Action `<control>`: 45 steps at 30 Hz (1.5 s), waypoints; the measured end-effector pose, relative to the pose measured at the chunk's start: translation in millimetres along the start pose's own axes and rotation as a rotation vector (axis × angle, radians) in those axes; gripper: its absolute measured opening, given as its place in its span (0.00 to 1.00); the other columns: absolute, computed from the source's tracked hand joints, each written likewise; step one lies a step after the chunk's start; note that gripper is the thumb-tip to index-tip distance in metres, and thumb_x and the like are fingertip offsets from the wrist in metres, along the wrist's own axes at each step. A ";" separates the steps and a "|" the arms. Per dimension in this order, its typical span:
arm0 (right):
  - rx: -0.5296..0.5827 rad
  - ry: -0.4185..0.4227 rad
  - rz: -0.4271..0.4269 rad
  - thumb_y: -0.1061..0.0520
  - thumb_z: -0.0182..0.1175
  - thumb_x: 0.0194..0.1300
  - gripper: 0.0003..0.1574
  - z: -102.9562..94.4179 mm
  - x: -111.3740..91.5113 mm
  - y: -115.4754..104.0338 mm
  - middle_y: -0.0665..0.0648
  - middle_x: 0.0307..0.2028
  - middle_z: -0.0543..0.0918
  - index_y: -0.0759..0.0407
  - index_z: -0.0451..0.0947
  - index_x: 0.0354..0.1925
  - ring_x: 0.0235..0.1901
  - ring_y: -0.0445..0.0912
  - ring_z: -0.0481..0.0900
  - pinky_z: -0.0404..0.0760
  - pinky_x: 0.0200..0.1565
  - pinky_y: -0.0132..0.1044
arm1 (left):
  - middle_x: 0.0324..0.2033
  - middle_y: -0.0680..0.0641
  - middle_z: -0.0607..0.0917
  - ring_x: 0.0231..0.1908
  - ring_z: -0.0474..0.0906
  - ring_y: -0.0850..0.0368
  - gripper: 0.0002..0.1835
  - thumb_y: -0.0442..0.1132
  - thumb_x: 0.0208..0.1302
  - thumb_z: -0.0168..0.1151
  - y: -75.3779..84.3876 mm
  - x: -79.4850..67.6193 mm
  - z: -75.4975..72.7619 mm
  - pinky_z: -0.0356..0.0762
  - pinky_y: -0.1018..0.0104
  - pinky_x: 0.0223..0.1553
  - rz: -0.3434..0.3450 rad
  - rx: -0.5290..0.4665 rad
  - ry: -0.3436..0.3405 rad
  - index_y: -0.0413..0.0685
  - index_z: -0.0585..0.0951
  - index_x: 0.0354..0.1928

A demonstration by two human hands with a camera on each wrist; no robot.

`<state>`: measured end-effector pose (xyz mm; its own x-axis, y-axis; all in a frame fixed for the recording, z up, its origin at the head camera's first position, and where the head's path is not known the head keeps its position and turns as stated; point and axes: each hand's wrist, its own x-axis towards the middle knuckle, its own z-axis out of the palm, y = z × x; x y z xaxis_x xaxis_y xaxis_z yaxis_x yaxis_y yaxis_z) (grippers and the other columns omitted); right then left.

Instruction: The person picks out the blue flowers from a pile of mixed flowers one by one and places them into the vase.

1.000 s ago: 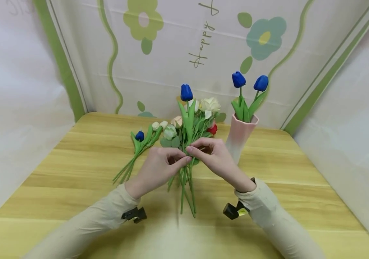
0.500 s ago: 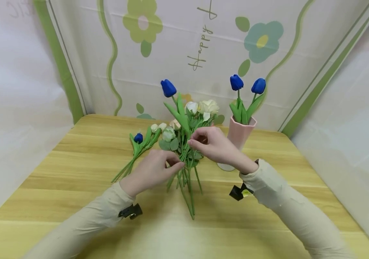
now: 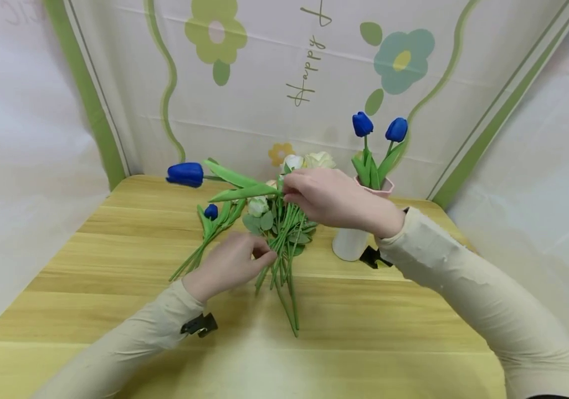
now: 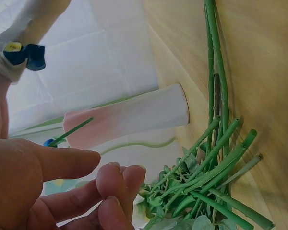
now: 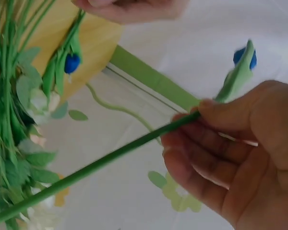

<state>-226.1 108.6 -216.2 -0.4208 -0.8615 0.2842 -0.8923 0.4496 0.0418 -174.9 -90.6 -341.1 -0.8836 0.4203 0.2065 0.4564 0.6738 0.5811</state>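
My right hand (image 3: 339,200) pinches the green stem of a blue tulip (image 3: 185,174) between thumb and fingers. The tulip lies nearly level in the air, its bloom pointing left and its leaves above the flowers on the table. In the right wrist view, its bare stem (image 5: 96,166) runs down-left from the fingers. My left hand (image 3: 231,261) is beside the crossed stems (image 3: 284,235) of a mixed bunch; the left wrist view shows thumb and fingers apart, holding nothing. Two more blue tulips (image 3: 362,124) stand in a pink-and-white vase (image 3: 349,245), partly hidden behind my right hand.
Behind my hands, the bunch has white roses (image 3: 320,160) and a pale green bloom (image 3: 257,206). Left of it lies a smaller bundle with a blue tulip (image 3: 211,211). The wooden table (image 3: 90,266) ends at a printed cloth backdrop (image 3: 264,100).
The tulip has swung from upright to nearly level, bloom to the left. My right hand has risen and turned, now overlapping the vase. My left hand has drawn back slightly left and down, off the stem.
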 end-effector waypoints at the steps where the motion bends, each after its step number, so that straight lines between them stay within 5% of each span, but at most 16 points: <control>1: -0.002 -0.008 -0.020 0.62 0.60 0.70 0.05 -4.7 1.4 1.1 0.51 0.29 0.78 0.58 0.78 0.34 0.27 0.43 0.74 0.76 0.32 0.39 | 0.18 0.59 0.78 0.17 0.69 0.62 0.14 0.46 0.69 0.60 -0.3 0.0 0.5 0.69 0.63 0.23 -0.007 -0.004 -0.009 0.57 0.81 0.23; 7: 0.037 -0.029 -0.115 0.64 0.59 0.69 0.09 -30.0 7.4 14.1 0.49 0.26 0.77 0.56 0.77 0.30 0.23 0.41 0.71 0.74 0.30 0.38 | 0.15 0.57 0.75 0.16 0.67 0.63 0.17 0.45 0.70 0.60 -1.9 -0.3 4.7 0.68 0.64 0.23 -0.027 -0.023 -0.047 0.56 0.78 0.20; 24: 0.047 -0.025 -0.146 0.64 0.59 0.70 0.08 -62.6 18.4 21.5 0.49 0.26 0.78 0.59 0.79 0.31 0.22 0.41 0.71 0.73 0.30 0.38 | 0.17 0.57 0.76 0.16 0.68 0.62 0.12 0.45 0.70 0.59 -4.0 -0.9 5.5 0.70 0.64 0.23 -0.039 -0.019 -0.082 0.54 0.83 0.27; 38: -0.016 -0.038 -0.060 0.64 0.59 0.70 0.10 -65.1 11.1 37.2 0.51 0.26 0.76 0.58 0.77 0.29 0.24 0.43 0.69 0.70 0.31 0.40 | 0.11 0.57 0.65 0.12 0.59 0.64 0.22 0.47 0.71 0.58 -9.0 2.1 8.5 0.60 0.67 0.18 -0.054 -0.016 -0.116 0.54 0.73 0.17; 45: 0.005 -0.010 -0.054 0.66 0.59 0.69 0.08 -61.0 -1.1 52.3 0.52 0.28 0.79 0.58 0.79 0.31 0.25 0.42 0.71 0.71 0.31 0.40 | 0.11 0.57 0.67 0.12 0.61 0.64 0.20 0.49 0.71 0.59 -10.6 1.4 9.0 0.61 0.68 0.16 -0.078 -0.019 -0.109 0.53 0.76 0.18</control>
<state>-262.3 147.4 -155.9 -0.3735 -0.8868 0.2723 -0.9146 0.4011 0.0517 -180.1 -91.7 -354.1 -0.8991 0.4315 0.0736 0.3835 0.6956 0.6075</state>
